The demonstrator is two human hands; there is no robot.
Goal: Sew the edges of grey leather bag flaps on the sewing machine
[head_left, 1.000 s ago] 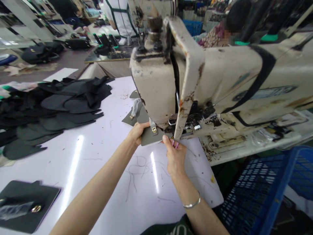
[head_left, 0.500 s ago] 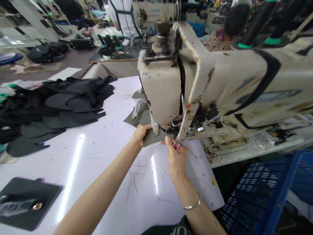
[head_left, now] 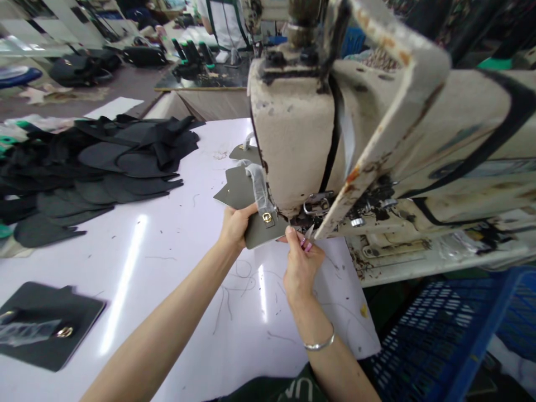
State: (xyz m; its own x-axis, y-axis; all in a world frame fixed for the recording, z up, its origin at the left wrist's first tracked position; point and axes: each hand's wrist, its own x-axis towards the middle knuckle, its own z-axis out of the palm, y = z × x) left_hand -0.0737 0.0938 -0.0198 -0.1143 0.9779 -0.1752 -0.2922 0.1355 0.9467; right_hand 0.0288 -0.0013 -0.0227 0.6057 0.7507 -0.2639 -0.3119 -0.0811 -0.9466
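Note:
A dark grey bag panel (head_left: 259, 233) lies partly beneath the head of the sewing machine (head_left: 288, 134). On it is a handle wrapped in clear plastic (head_left: 260, 192), fixed with a gold buckle (head_left: 267, 218). My left hand (head_left: 234, 226) grips the panel's left edge, thumb on top. At the near right corner, my right hand (head_left: 304, 268) pinches the edge between thumb and fingers. Small scissors with pink handles (head_left: 307, 245) are also held in this hand, their blades pointing up beside the needle area. The needle itself is hidden.
Another grey panel (head_left: 237, 184) lies behind. A pile of black cut pieces (head_left: 125, 162) covers the table's left side. A dark panel with a wrapped handle (head_left: 50, 318) lies near left. A blue plastic basket (head_left: 435, 335) stands at right. A person (head_left: 228, 25) sits beyond.
My view has shifted closer to the machine, whose head looks larger. The held panel has tilted slightly, showing more of its wrapped handle. Both hands keep their grip; the scissor blades now show.

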